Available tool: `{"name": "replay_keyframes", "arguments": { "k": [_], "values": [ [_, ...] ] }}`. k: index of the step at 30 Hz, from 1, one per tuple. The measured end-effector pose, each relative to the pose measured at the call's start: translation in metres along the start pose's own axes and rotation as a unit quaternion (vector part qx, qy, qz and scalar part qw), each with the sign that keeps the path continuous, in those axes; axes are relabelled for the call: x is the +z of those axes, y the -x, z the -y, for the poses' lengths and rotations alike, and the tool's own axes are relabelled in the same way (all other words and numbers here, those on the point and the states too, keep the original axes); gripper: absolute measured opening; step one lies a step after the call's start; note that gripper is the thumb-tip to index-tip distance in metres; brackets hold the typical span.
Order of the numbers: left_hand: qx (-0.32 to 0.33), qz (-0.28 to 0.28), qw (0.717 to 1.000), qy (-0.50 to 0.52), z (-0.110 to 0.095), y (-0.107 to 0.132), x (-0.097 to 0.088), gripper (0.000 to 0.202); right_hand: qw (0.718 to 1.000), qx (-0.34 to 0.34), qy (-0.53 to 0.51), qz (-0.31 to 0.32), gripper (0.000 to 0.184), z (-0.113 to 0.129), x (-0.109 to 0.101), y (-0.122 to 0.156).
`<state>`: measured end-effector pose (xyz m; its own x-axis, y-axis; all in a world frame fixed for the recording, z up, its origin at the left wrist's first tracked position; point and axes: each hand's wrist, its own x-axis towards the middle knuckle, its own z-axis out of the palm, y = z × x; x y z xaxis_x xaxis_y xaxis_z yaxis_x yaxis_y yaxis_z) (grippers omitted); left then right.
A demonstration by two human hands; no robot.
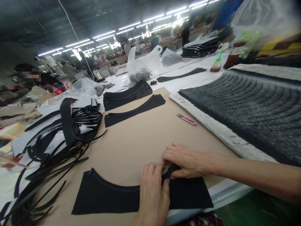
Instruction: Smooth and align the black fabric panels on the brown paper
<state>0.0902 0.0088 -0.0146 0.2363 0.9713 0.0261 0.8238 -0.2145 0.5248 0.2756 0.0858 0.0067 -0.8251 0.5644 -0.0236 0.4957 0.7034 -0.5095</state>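
A black curved fabric piece (108, 196) lies flat on brown paper (131, 141) near the table's front edge. My left hand (152, 194) rests on its right part, fingers together and pressed down. My right hand (185, 161) comes in from the right, fingers closed in a pinch on the upper edge of the same piece where a narrow black strip (170, 171) shows between the two hands.
Pink thread snips (187, 120) lie on the paper beyond my hands. More black curved pieces (134, 110) lie farther back. A tangle of black strips (54, 150) fills the left. A grey ribbed mat (254, 103) covers the right. Plastic bags (143, 64) and other people stand far back.
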Motion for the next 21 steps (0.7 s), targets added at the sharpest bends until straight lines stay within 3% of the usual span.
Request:
{"name": "replay_keyframes", "arguments": {
  "k": [5,10,13,15,18,21],
  "values": [
    [0.013,0.032,0.999,0.041,-0.007,-0.010,0.000,0.038,1.000,0.001,-0.017,0.017,0.019,-0.010,-0.004,0.001],
    [0.062,-0.006,0.997,0.041,-0.007,-0.006,0.007,0.047,0.998,-0.054,-0.016,-0.014,0.010,-0.017,-0.001,0.012],
    [0.100,-0.023,0.995,-0.012,-0.004,0.005,0.019,0.043,0.995,-0.092,0.020,-0.040,0.008,-0.020,0.004,0.021],
    [0.144,-0.066,0.984,-0.082,0.002,0.016,0.032,0.046,0.992,-0.104,0.056,-0.047,0.008,-0.020,0.007,0.025],
    [0.205,-0.174,0.945,-0.184,0.012,0.031,0.050,0.052,0.987,-0.116,0.097,-0.049,0.011,-0.019,0.008,0.029],
    [0.232,-0.218,0.927,-0.200,0.019,0.037,0.056,0.049,0.985,-0.127,0.112,-0.045,0.013,-0.018,0.005,0.029]
  ]
}}
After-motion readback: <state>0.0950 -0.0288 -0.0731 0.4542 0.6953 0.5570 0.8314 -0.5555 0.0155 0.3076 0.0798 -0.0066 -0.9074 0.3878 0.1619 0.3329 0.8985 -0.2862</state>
